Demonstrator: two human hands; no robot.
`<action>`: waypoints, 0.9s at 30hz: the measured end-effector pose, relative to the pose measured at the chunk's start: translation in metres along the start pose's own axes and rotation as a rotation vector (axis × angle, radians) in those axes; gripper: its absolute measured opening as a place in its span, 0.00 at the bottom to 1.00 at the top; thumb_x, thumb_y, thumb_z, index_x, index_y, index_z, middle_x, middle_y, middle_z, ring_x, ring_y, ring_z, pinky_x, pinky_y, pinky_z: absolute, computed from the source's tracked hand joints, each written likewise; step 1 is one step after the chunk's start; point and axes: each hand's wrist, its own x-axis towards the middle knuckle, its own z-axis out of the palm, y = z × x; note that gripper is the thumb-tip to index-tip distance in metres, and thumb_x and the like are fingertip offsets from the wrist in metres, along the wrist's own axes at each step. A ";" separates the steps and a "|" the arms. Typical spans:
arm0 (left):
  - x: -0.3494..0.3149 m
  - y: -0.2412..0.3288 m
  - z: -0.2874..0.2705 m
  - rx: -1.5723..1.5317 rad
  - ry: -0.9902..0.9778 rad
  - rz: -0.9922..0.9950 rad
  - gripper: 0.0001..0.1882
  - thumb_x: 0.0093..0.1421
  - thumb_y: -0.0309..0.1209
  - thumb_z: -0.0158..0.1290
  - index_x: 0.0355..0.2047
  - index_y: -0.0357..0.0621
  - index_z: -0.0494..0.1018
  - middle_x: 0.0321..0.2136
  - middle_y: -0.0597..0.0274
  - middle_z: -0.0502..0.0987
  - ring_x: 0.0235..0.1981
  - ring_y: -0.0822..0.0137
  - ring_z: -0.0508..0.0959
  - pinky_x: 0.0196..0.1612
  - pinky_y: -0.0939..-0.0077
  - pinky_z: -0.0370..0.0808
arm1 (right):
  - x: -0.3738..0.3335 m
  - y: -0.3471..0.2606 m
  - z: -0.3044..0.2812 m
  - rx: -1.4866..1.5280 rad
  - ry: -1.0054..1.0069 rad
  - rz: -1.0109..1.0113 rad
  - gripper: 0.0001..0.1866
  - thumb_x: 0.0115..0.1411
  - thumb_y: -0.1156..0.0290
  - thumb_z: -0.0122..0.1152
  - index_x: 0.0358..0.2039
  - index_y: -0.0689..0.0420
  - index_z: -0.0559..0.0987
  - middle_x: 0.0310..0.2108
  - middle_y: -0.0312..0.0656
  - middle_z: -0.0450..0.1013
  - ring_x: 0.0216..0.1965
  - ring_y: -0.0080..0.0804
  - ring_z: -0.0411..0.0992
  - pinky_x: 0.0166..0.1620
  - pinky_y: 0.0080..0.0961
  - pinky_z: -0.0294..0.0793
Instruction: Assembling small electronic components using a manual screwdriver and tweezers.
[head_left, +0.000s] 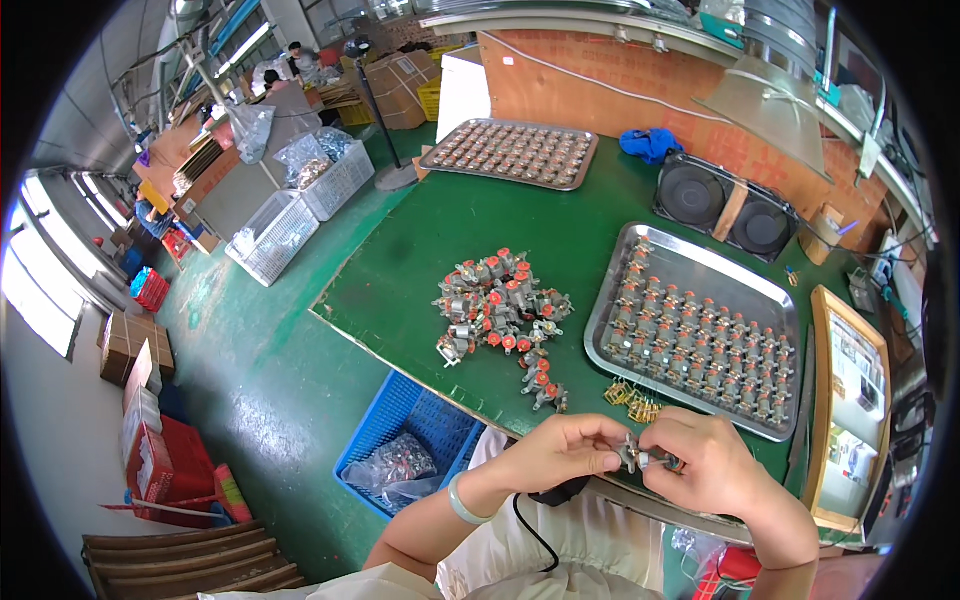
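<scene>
Far left, two white crates [268,262] stand on the green floor [275,375] near a black pole [376,110]. Nearer on the left are a cardboard box [137,347], a red bin [188,462] and wooden slats [190,562]. A blue cloth [650,145] lies far right, a wooden frame [856,400] nearer.

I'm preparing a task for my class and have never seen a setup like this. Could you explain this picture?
There is no robot here: a person works with two bare hands. A wide fisheye camera on the head looks down, so straight edges bend and the rim goes dark. The left hand and right hand hold a small metal part between their fingertips; its details are too small to tell. On the green tabletop lie a loose pile of metal parts with orange-red pieces, a near tray with similar parts in rows, a far tray, also filled, and some brass-coloured pieces.
</scene>
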 end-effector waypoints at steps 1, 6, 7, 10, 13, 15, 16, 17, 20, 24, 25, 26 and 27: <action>0.001 -0.004 0.004 0.033 0.083 0.113 0.14 0.56 0.24 0.52 0.43 0.35 0.68 0.35 0.65 0.72 0.34 0.77 0.71 0.37 0.82 0.71 | -0.001 0.000 0.001 0.003 0.000 0.020 0.06 0.43 0.75 0.57 0.25 0.59 0.71 0.22 0.40 0.68 0.17 0.37 0.69 0.20 0.29 0.69; 0.008 -0.002 0.017 0.699 0.441 0.582 0.12 0.49 0.18 0.55 0.35 0.36 0.71 0.33 0.55 0.75 0.33 0.67 0.75 0.35 0.78 0.71 | 0.000 0.007 0.015 0.036 0.108 0.109 0.06 0.43 0.76 0.55 0.23 0.60 0.69 0.22 0.45 0.67 0.21 0.42 0.69 0.23 0.33 0.69; 0.011 -0.001 0.021 0.844 0.526 0.690 0.13 0.46 0.17 0.57 0.34 0.37 0.72 0.33 0.53 0.75 0.33 0.63 0.75 0.35 0.75 0.72 | 0.000 0.009 0.018 0.091 0.176 0.112 0.06 0.43 0.76 0.55 0.23 0.61 0.68 0.21 0.46 0.67 0.21 0.44 0.69 0.23 0.33 0.68; 0.024 -0.007 0.023 1.004 0.632 0.892 0.14 0.43 0.15 0.56 0.33 0.37 0.71 0.32 0.55 0.75 0.31 0.60 0.74 0.33 0.72 0.71 | -0.002 0.012 0.019 0.267 0.214 0.219 0.06 0.46 0.76 0.55 0.24 0.62 0.69 0.20 0.44 0.66 0.20 0.34 0.67 0.23 0.29 0.66; 0.028 0.001 0.027 0.956 0.636 0.860 0.13 0.44 0.16 0.56 0.33 0.37 0.72 0.31 0.53 0.74 0.30 0.58 0.74 0.34 0.74 0.71 | -0.006 0.024 0.011 0.526 0.138 0.245 0.05 0.53 0.75 0.56 0.28 0.62 0.71 0.22 0.33 0.66 0.26 0.17 0.62 0.31 0.17 0.63; 0.024 -0.010 0.028 0.793 0.588 0.713 0.13 0.49 0.18 0.55 0.37 0.36 0.69 0.35 0.54 0.73 0.33 0.62 0.74 0.36 0.75 0.71 | -0.009 0.029 0.004 0.601 0.180 0.300 0.06 0.52 0.75 0.58 0.29 0.61 0.72 0.23 0.33 0.66 0.26 0.16 0.62 0.30 0.17 0.62; 0.025 -0.013 0.032 0.534 0.560 0.687 0.14 0.52 0.19 0.53 0.40 0.35 0.67 0.37 0.55 0.71 0.34 0.65 0.73 0.38 0.76 0.71 | -0.010 0.028 0.001 0.654 0.177 0.359 0.06 0.52 0.76 0.58 0.30 0.61 0.72 0.24 0.32 0.66 0.26 0.16 0.62 0.29 0.16 0.61; 0.025 -0.016 0.034 0.278 0.531 0.653 0.15 0.54 0.20 0.52 0.42 0.35 0.65 0.39 0.56 0.70 0.36 0.68 0.72 0.39 0.76 0.71 | -0.012 0.029 0.003 0.660 0.177 0.368 0.06 0.52 0.76 0.58 0.30 0.61 0.72 0.24 0.32 0.66 0.26 0.16 0.62 0.29 0.16 0.61; 0.024 -0.023 0.033 0.301 0.448 0.641 0.15 0.56 0.20 0.50 0.44 0.34 0.64 0.41 0.56 0.69 0.37 0.70 0.72 0.41 0.78 0.71 | -0.014 0.026 0.010 0.447 0.253 0.161 0.07 0.49 0.80 0.56 0.31 0.63 0.71 0.24 0.38 0.68 0.24 0.25 0.67 0.28 0.23 0.68; 0.021 -0.021 0.033 0.297 0.374 0.549 0.12 0.57 0.20 0.48 0.43 0.34 0.65 0.41 0.56 0.70 0.36 0.73 0.73 0.40 0.81 0.71 | -0.019 0.029 0.015 0.365 0.283 0.084 0.08 0.47 0.81 0.56 0.30 0.62 0.71 0.24 0.42 0.68 0.24 0.33 0.69 0.28 0.26 0.69; 0.020 -0.019 0.034 0.299 0.376 0.545 0.12 0.57 0.20 0.48 0.43 0.34 0.65 0.41 0.56 0.70 0.36 0.73 0.73 0.40 0.81 0.71 | -0.020 0.029 0.016 0.370 0.283 0.084 0.08 0.47 0.81 0.56 0.30 0.62 0.71 0.24 0.42 0.68 0.24 0.33 0.69 0.28 0.26 0.69; 0.021 -0.018 0.035 0.316 0.399 0.544 0.11 0.57 0.21 0.48 0.42 0.34 0.66 0.40 0.56 0.72 0.35 0.73 0.74 0.39 0.81 0.72 | -0.020 0.028 0.017 0.373 0.293 0.088 0.08 0.47 0.81 0.56 0.30 0.62 0.71 0.23 0.42 0.68 0.24 0.32 0.69 0.28 0.26 0.69; 0.023 -0.017 0.035 0.334 0.421 0.544 0.11 0.57 0.22 0.49 0.41 0.34 0.67 0.39 0.55 0.73 0.34 0.73 0.75 0.38 0.82 0.72 | -0.020 0.029 0.017 0.374 0.305 0.092 0.08 0.46 0.81 0.56 0.29 0.62 0.71 0.23 0.41 0.67 0.24 0.32 0.69 0.28 0.26 0.68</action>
